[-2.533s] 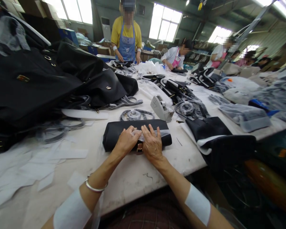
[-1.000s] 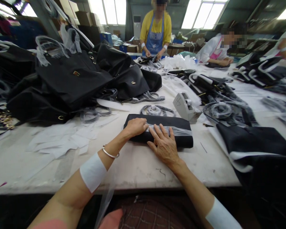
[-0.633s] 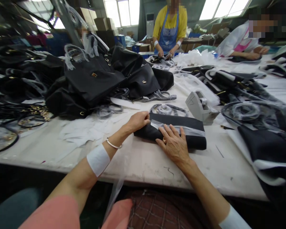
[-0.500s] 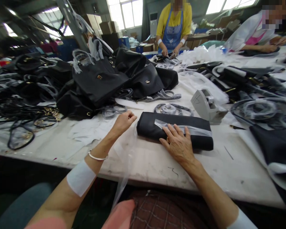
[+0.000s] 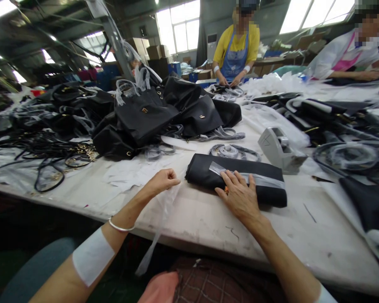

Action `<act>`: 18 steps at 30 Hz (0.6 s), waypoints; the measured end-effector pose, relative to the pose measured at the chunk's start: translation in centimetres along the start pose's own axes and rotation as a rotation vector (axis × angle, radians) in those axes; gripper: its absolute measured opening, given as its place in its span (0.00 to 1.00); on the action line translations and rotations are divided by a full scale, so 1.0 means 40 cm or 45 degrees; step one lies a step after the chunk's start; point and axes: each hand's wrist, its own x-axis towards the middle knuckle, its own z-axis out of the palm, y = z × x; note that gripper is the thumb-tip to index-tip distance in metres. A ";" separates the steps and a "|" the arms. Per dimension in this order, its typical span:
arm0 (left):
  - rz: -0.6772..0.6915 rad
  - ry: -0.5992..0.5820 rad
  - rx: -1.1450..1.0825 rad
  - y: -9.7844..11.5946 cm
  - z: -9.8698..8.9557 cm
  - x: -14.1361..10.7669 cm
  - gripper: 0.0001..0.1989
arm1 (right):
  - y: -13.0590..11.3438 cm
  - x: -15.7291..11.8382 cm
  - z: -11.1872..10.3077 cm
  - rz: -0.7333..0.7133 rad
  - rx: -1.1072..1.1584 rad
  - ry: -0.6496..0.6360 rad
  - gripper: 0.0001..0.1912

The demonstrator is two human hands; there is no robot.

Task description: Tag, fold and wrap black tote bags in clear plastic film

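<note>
A rolled or folded black bundle of leather-like material lies on the white table, with a clear plastic strip along its top. My right hand rests flat across it, fingers spread over the strip. Just left of the bundle, my left hand is closed in a pinch on a clear plastic film. The film hangs down from the fingers past the table's front edge. Behind the bundle sits a coiled wrapped strap, and a grey tape dispenser stands to its right.
Black handbags are heaped at the back left, beside thin black straps with gold chain. More black pieces lie at the right. Across the table, a person in a blue apron handles something; another works at the far right.
My left hand has drawn down and slightly left of the bundle, pulling the clear film with it. My right hand stays on the bundle. The view has shifted a little.
</note>
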 end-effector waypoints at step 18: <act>0.280 -0.622 -0.263 0.308 0.139 0.146 0.12 | -0.006 -0.004 -0.006 0.013 0.025 0.087 0.22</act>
